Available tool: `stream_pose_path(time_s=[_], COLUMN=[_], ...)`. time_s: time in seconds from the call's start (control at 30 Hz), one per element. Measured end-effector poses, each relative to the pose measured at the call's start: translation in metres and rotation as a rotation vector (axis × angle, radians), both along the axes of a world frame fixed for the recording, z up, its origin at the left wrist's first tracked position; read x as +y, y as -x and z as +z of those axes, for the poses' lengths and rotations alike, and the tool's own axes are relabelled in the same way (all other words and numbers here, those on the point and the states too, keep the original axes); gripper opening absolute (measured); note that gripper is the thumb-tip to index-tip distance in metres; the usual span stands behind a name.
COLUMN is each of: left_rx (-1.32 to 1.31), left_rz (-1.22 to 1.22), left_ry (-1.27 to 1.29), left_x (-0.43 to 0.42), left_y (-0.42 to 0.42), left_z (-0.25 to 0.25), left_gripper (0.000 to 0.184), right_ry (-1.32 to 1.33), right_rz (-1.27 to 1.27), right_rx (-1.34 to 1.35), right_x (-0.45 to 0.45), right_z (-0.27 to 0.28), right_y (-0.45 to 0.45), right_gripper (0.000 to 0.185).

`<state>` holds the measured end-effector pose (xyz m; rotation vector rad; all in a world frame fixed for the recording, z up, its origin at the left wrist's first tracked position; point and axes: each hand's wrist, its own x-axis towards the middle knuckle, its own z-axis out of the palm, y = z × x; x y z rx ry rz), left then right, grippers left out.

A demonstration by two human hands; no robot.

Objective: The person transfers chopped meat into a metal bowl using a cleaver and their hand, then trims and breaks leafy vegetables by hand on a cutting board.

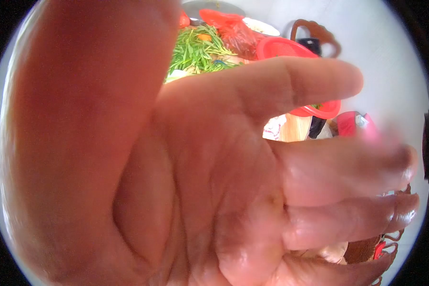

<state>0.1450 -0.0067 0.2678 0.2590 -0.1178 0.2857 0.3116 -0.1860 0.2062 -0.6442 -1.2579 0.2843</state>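
Observation:
My left hand (219, 167) fills most of the view, very close to the camera with its palm turned toward me. Its thumb rises along the left side, and the fingers stretch out to the right with gaps between them. Nothing lies in the palm, and the skin on the fingers looks shiny, as if wet. Behind the hand, partly hidden, is a heap of leafy green vegetables (195, 52). A red plastic basket (283, 47) shows above and below the index finger. My right hand does not appear.
A red plastic bag (238, 35) and a white dish (262, 26) sit beyond the greens. Brown chair backs (326, 35) stand farther off. A pink item (349, 123) and a light wooden surface (295, 127) show between fingers.

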Motion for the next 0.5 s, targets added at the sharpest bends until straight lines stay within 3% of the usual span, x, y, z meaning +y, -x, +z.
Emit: stream_pose_path(time_s=[0.5], left_rx=[-0.009], left_rz=[-0.019], left_ry=[0.022], left_x=[0.003], left_y=[0.014], left_z=[0.007], left_gripper=[0.086], right_ry=[-0.058], right_rz=[0.004], right_rx=[-0.058], right_x=[-0.001], right_z=[0.013], right_y=[0.014], right_gripper=[0.045])
